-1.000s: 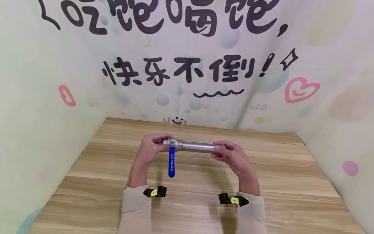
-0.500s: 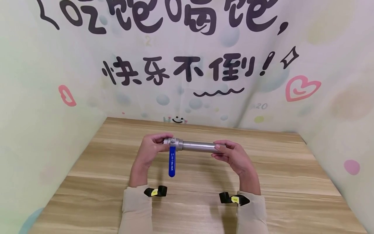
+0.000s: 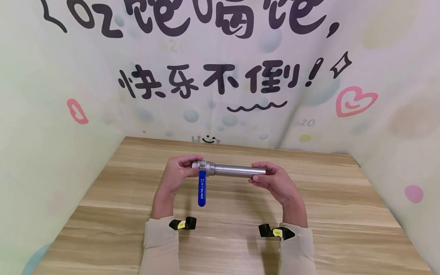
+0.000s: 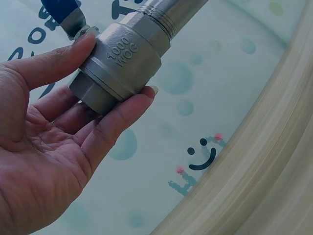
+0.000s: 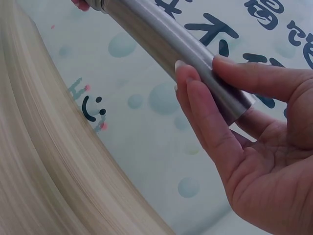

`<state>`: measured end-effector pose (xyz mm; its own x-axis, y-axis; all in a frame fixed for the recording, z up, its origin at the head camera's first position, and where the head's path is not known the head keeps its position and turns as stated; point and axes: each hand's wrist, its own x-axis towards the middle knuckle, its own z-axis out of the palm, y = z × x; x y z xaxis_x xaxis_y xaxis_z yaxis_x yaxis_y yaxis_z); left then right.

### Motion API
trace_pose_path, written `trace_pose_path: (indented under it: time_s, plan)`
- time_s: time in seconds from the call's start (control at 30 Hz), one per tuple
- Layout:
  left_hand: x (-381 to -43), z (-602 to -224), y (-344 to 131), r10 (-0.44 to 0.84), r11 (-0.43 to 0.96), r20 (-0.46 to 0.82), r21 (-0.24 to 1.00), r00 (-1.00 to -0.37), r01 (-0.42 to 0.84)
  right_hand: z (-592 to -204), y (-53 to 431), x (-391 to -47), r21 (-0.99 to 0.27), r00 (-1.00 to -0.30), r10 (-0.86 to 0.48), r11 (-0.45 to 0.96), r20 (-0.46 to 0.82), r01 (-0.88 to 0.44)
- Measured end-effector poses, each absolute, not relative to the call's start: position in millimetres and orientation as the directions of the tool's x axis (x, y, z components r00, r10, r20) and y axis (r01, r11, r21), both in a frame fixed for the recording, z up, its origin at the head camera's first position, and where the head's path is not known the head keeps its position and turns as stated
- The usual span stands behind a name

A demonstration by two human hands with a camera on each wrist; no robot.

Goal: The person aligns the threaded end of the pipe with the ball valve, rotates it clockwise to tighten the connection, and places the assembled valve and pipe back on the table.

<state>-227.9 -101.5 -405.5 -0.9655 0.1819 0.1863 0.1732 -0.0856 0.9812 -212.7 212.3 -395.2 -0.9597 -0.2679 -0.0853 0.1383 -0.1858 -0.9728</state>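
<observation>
A steel ball valve (image 3: 207,168) is joined to a plain metal pipe (image 3: 235,170), both held level above the table. Its blue lever handle (image 3: 202,191) points toward the person in the head view. My left hand (image 3: 174,175) grips the valve's end between thumb and fingers; the left wrist view shows "1000 WOG" on the valve body (image 4: 122,61) and threads of the pipe (image 4: 159,19) at the joint. Around the pipe's free end, my right hand (image 3: 275,180) pinches with the thumb on one side and fingers on the other, as the right wrist view shows of the pipe (image 5: 181,49).
The wood-grain table (image 3: 220,244) lies beneath both arms. A printed cloth wall (image 3: 220,122) with dark lettering rises at the table's back edge, and pale walls flank both sides. Black camera mounts (image 3: 183,224) sit on the wrists over beige sleeves.
The right thumb has shifted down the pipe's near side, so more of the pipe's free end shows. The left hand keeps its grip on the valve. The head view has tilted slightly.
</observation>
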Motion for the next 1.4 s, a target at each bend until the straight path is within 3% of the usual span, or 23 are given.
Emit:
trace_pose_path:
  time_s: [1.4]
  plan:
    - [-227.3,-404.5,-101.7,0.189,-0.099,0.201,0.978,-0.961,0.185,-393.3,208.5,-211.5,-0.977,-0.964,-0.226,-0.127,-0.140,0.171]
